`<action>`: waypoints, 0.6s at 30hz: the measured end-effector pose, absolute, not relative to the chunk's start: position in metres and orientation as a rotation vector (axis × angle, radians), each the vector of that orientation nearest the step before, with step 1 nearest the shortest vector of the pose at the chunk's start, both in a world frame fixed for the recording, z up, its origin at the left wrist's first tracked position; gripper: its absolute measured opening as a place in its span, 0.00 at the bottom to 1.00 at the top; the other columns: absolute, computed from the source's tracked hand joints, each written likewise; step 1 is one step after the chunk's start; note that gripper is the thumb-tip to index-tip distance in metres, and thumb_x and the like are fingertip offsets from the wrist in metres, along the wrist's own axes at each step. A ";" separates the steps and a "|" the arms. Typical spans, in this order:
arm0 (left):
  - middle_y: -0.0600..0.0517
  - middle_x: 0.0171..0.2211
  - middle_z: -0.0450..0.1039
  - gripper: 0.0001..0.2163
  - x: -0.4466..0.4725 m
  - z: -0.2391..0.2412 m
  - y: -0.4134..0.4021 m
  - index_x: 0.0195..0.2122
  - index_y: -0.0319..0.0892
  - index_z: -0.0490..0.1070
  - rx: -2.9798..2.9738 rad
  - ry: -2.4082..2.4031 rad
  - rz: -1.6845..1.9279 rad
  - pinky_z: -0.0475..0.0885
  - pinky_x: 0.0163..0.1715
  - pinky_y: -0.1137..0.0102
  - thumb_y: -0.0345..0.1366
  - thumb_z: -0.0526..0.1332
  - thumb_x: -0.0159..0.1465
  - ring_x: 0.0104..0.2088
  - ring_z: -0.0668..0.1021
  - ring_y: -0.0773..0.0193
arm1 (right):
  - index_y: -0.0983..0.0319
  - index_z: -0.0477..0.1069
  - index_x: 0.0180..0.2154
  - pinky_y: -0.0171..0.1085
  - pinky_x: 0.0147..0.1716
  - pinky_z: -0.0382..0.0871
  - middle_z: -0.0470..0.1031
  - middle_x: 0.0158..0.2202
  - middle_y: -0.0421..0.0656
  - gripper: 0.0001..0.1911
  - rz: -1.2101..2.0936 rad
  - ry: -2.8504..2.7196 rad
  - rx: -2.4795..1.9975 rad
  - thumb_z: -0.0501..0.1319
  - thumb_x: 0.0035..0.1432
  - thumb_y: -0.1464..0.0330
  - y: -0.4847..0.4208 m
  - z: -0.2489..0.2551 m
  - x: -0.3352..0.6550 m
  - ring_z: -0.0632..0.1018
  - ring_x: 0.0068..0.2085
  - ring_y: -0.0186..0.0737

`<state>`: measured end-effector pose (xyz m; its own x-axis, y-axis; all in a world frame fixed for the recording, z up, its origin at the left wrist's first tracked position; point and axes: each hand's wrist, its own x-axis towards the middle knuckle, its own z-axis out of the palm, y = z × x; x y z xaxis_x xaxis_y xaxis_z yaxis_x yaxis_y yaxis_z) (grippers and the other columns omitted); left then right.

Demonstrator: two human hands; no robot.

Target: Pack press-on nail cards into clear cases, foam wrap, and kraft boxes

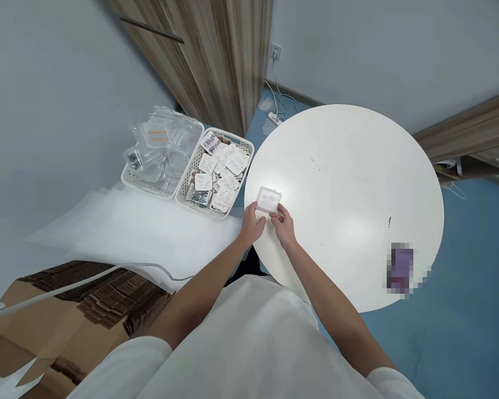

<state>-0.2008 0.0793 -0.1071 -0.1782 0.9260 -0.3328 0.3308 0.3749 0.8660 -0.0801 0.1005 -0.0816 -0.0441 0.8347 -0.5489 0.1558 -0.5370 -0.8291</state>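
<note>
A small, flat white packet, squarish and faintly see-through, is between my hands over the left edge of the round white table. My left hand grips it at its lower left corner, thumb pointing inward. At the lower right corner, the fingers of my right hand pinch the same packet. What lies inside it is too faint to make out. Close to my left hand stands a white basket full of small printed cards, some showing coloured pictures.
Beside the card basket, another white basket holds clear plastic packages. White translucent sheets lie in front of both, with flattened cardboard boxes below. A pixelated purple object rests near the table's right edge. A power strip lies behind.
</note>
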 end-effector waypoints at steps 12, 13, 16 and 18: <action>0.44 0.58 0.49 0.29 -0.210 -0.111 0.086 0.59 0.45 0.44 1.201 1.654 0.849 0.61 0.51 0.59 0.33 0.53 0.57 0.56 0.58 0.56 | 0.54 0.55 0.55 0.43 0.47 0.65 0.57 0.55 0.43 0.31 1.636 -1.069 -1.586 0.56 0.47 0.67 0.111 -0.097 -0.076 0.69 0.47 0.38; 0.44 0.58 0.48 0.29 -0.209 -0.111 0.086 0.59 0.45 0.43 1.201 1.659 0.856 0.61 0.50 0.59 0.33 0.53 0.57 0.56 0.58 0.55 | 0.54 0.55 0.55 0.43 0.47 0.65 0.57 0.54 0.43 0.31 1.632 -1.079 -1.575 0.57 0.47 0.67 0.111 -0.099 -0.075 0.69 0.47 0.38; 0.44 0.58 0.46 0.31 -0.207 -0.112 0.086 0.60 0.45 0.41 1.190 1.682 0.879 0.63 0.49 0.60 0.34 0.54 0.57 0.56 0.58 0.56 | 0.53 0.53 0.55 0.44 0.47 0.66 0.57 0.53 0.43 0.32 1.629 -1.095 -1.543 0.57 0.47 0.67 0.111 -0.104 -0.073 0.69 0.46 0.38; 0.43 0.59 0.46 0.31 -0.206 -0.112 0.085 0.60 0.44 0.41 1.182 1.713 0.886 0.63 0.48 0.60 0.34 0.55 0.57 0.55 0.59 0.55 | 0.53 0.52 0.56 0.43 0.46 0.66 0.57 0.53 0.43 0.33 1.624 -1.097 -1.541 0.57 0.47 0.67 0.109 -0.106 -0.072 0.69 0.45 0.37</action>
<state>-0.2063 0.0845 -0.1124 -0.1907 0.9498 -0.2481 0.3461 0.3016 0.8884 -0.0717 0.1092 -0.1055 -0.1100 0.8823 -0.4576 0.0950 -0.4490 -0.8885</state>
